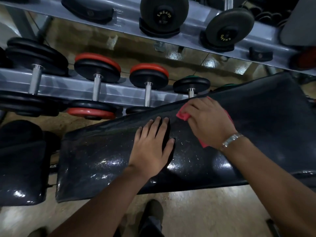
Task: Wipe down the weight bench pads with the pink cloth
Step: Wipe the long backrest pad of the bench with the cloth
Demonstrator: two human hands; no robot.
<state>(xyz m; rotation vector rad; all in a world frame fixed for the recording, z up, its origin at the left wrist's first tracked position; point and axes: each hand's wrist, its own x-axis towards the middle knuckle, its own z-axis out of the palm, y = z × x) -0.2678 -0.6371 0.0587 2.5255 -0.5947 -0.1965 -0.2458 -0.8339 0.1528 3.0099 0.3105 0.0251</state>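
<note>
My right grip [207,122] lies on the pink cloth [182,115] with fingers curled over it, pressing it onto the long bench pad [102,151] at the pad's far edge. My left grip [152,144] holds nothing and rests flat on the pad just beside the cloth, fingers straight. A short seat pad [20,168] sits off the long pad's left end, and a dumbbell rack [68,86] stands beyond the far edge.
</note>
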